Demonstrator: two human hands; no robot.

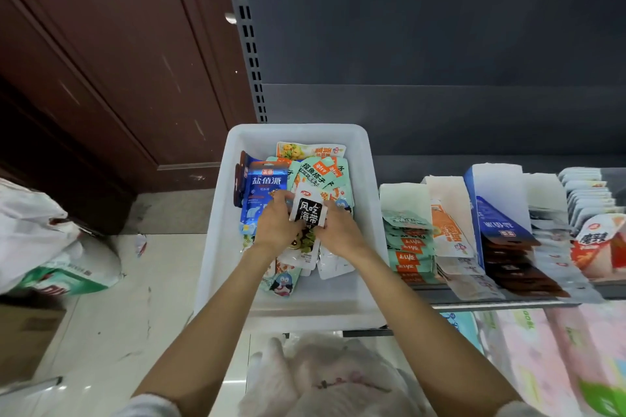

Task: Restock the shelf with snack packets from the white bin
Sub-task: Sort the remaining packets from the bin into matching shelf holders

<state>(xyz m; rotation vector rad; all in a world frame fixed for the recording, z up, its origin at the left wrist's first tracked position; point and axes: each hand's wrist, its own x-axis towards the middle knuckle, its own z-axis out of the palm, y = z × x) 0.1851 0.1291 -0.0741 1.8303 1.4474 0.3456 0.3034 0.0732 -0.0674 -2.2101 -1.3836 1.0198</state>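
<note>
A white bin (220,247) stands at the shelf's left end, filled with several snack packets in blue, mint-green and white. Both my hands are inside it. My left hand (276,225) and my right hand (338,230) together hold a small white packet with a black label (309,208), gripping it by its left and right edges above the pile. A blue packet (262,193) lies just left of my left hand. The shelf (508,303) to the right carries rows of packets standing in files.
Mint-green, orange, dark and white packet rows (410,240) fill the shelf right of the bin. A dark back panel rises behind. A brown wooden door is at the left, white bags (50,247) lie on the floor, and wrapped tissue packs (542,349) sit below.
</note>
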